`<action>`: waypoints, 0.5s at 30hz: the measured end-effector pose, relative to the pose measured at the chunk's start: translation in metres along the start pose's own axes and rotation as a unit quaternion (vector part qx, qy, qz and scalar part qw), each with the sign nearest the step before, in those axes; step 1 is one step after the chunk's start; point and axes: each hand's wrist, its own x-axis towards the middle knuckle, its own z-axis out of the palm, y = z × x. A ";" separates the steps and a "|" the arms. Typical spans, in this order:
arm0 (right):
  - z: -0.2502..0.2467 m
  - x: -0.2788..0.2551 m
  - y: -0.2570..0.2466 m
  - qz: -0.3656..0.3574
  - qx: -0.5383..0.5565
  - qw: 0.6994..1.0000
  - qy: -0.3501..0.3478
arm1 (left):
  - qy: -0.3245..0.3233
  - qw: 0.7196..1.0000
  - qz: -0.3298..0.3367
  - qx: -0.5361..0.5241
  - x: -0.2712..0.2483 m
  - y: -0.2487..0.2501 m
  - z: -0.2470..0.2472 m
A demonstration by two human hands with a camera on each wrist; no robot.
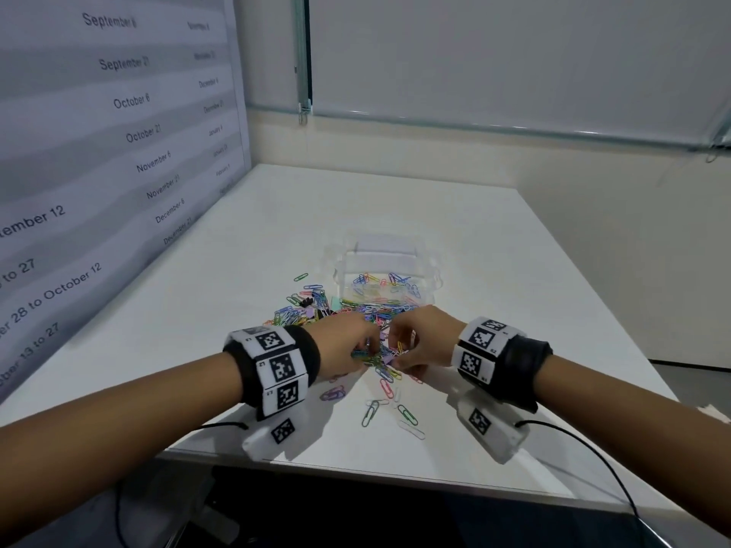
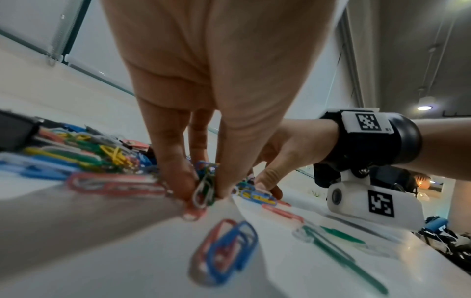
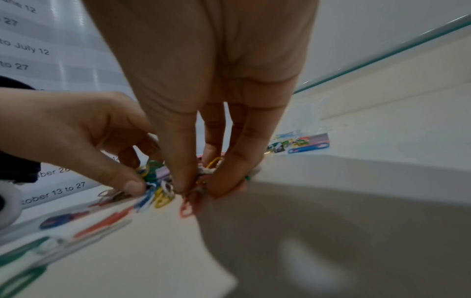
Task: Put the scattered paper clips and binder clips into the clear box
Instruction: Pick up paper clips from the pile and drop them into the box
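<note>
Wall chart reads "October 6".

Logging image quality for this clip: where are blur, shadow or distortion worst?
Head view: sharp, wide-angle bending at the edges, clear box faint against white table. Left wrist view: near paper clips blurred. Right wrist view: soft throughout, with a broad grey shadow at lower right.

Wall chart at left, date rows legible: "September 21", "October 6", "October 21", "November 6", "December 6", "28 to October 12", "13 to 27". Right wrist view adds "to July 12". Smaller column blurred.
</note>
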 end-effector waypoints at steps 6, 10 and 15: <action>-0.014 0.004 0.007 -0.004 -0.013 1.000 0.003 | 0.019 0.998 -0.003 -0.057 0.008 -0.008 -0.011; -0.028 0.012 0.014 0.009 0.016 1.000 0.011 | 0.048 0.986 -0.023 -0.158 0.016 -0.022 -0.027; -0.062 0.034 0.025 0.026 0.092 0.993 0.071 | 0.120 0.957 -0.037 -0.261 0.038 -0.043 -0.056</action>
